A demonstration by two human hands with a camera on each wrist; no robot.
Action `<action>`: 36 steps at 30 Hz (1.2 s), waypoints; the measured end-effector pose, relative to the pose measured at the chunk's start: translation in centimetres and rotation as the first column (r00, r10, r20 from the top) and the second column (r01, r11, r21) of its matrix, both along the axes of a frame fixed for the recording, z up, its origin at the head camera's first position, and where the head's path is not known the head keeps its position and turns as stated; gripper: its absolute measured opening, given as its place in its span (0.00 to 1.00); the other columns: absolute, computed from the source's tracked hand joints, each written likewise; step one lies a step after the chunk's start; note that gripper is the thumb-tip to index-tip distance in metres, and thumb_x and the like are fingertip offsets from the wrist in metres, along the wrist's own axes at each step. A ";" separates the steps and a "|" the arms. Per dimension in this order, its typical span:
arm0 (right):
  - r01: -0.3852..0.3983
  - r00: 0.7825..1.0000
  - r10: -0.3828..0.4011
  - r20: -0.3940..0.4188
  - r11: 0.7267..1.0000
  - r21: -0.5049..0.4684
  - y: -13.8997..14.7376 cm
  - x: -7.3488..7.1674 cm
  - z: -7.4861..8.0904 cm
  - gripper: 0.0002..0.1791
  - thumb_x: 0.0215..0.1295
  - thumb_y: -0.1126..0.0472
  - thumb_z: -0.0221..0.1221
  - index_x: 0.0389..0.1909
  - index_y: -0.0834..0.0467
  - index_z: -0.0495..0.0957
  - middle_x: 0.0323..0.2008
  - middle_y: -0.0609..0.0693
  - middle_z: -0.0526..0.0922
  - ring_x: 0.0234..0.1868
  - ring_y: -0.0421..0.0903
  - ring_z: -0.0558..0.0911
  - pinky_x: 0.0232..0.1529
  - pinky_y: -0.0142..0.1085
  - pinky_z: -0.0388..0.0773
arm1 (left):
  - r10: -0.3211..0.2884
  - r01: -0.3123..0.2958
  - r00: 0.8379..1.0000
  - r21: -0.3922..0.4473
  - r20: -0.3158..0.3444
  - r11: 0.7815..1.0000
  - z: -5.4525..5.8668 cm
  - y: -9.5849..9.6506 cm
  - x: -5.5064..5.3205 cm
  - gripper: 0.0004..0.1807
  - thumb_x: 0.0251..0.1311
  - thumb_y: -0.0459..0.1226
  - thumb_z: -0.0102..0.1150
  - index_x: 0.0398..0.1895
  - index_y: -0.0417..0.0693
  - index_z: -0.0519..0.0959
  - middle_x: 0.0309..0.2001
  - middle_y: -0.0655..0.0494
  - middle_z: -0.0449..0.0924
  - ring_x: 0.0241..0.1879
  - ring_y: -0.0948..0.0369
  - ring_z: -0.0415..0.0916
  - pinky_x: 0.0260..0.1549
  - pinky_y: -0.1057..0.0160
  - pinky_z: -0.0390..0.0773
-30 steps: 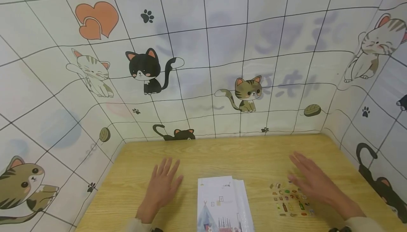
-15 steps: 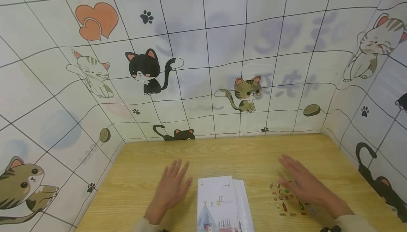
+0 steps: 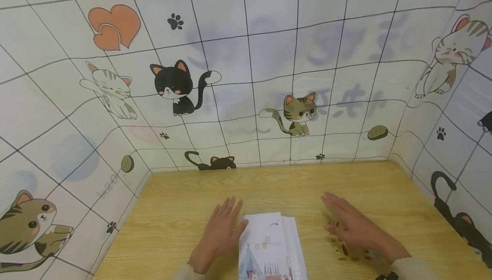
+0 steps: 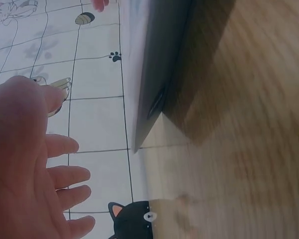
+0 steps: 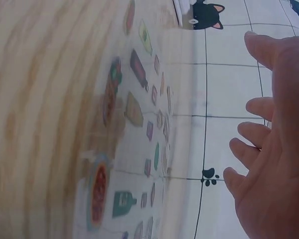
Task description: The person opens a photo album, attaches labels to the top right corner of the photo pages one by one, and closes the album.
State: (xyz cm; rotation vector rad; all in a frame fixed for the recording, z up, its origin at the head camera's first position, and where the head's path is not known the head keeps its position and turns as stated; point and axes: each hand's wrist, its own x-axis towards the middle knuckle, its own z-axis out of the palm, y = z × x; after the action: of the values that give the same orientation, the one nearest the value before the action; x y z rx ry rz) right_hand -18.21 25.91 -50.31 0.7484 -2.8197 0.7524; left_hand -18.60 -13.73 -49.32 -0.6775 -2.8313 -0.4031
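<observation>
A white notebook or box with a printed tent picture on its cover (image 3: 261,237) lies at the front middle of the table; its kind is not certain. Under its right side, another white piece with a shiny surface (image 3: 295,243) sticks out. My left hand (image 3: 221,231) is by its left edge, fingers straight and holding nothing; whether the thumb touches the cover I cannot tell. My right hand (image 3: 357,228), also empty with fingers extended, hovers over a clear sticker sheet (image 5: 134,112) with small food and bottle pictures. In the head view that hand hides much of the sheet.
A wood-grain table (image 3: 269,186) spreads beneath everything. White wall covering (image 3: 238,139) with grid lines and cartoon cats encloses its back and both sides.
Both hands have moved inward toward the white printed item, the left to the right and the right to the left. The right hand now covers more of the sticker sheet. The items stay put.
</observation>
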 end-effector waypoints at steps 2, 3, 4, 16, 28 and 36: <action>-0.007 1.000 0.007 -0.009 1.000 0.012 -0.5 0.1 -0.1 0.38 0.63 0.47 0.57 0.71 0.54 0.55 0.70 0.55 0.56 0.67 0.59 0.59 0.57 0.61 0.63 | -0.010 0.010 1.000 -0.001 0.018 1.000 -0.1 0.4 0.1 0.32 0.69 0.55 0.35 0.69 0.47 0.60 0.69 0.45 0.57 0.70 0.48 0.51 0.65 0.44 0.52; -0.013 1.000 0.013 -0.011 1.000 0.011 -0.7 0.1 -0.1 0.38 0.63 0.47 0.57 0.70 0.54 0.56 0.70 0.55 0.56 0.67 0.58 0.59 0.57 0.60 0.63 | -0.016 0.016 0.999 0.000 0.028 1.000 -0.1 0.5 0.2 0.32 0.69 0.55 0.35 0.69 0.47 0.60 0.69 0.45 0.57 0.70 0.48 0.52 0.65 0.44 0.53; -0.012 1.000 0.012 -0.012 1.000 0.019 -1.0 0.1 -0.1 0.38 0.63 0.46 0.57 0.70 0.53 0.56 0.70 0.54 0.56 0.67 0.57 0.60 0.57 0.59 0.63 | -0.024 0.024 0.999 0.005 0.042 1.000 -0.2 0.7 0.3 0.32 0.69 0.55 0.35 0.69 0.47 0.59 0.70 0.45 0.57 0.70 0.48 0.52 0.65 0.45 0.53; -0.058 0.997 0.056 0.046 0.998 0.039 -3.4 0.3 -0.5 0.40 0.62 0.41 0.56 0.71 0.50 0.54 0.71 0.48 0.55 0.69 0.52 0.58 0.62 0.53 0.61 | -0.080 0.078 0.988 0.022 0.132 0.997 0.0 2.2 1.4 0.33 0.69 0.57 0.33 0.70 0.51 0.58 0.70 0.48 0.57 0.70 0.50 0.52 0.65 0.47 0.54; -0.097 0.995 0.095 0.034 0.992 0.076 -4.6 0.6 -0.8 0.41 0.61 0.37 0.53 0.71 0.48 0.54 0.71 0.47 0.54 0.70 0.50 0.58 0.62 0.50 0.61 | -0.098 0.094 0.980 0.029 0.171 0.995 0.0 3.2 1.8 0.33 0.68 0.58 0.33 0.71 0.54 0.56 0.70 0.48 0.58 0.70 0.52 0.51 0.66 0.48 0.52; -0.144 0.990 0.144 0.009 0.987 0.076 -5.2 0.6 -1.1 0.41 0.61 0.37 0.54 0.71 0.51 0.56 0.71 0.50 0.56 0.69 0.53 0.59 0.60 0.53 0.64 | -0.050 0.053 0.966 -0.006 0.255 0.999 0.0 4.4 2.0 0.35 0.65 0.63 0.31 0.72 0.60 0.55 0.70 0.55 0.57 0.71 0.57 0.50 0.67 0.51 0.51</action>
State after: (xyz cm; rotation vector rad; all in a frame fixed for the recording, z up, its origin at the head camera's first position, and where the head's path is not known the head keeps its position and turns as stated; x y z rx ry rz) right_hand -17.61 20.70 -51.40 0.9727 -2.8357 0.6685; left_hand -16.64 -9.31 -49.27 -0.7531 -3.0645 -0.5152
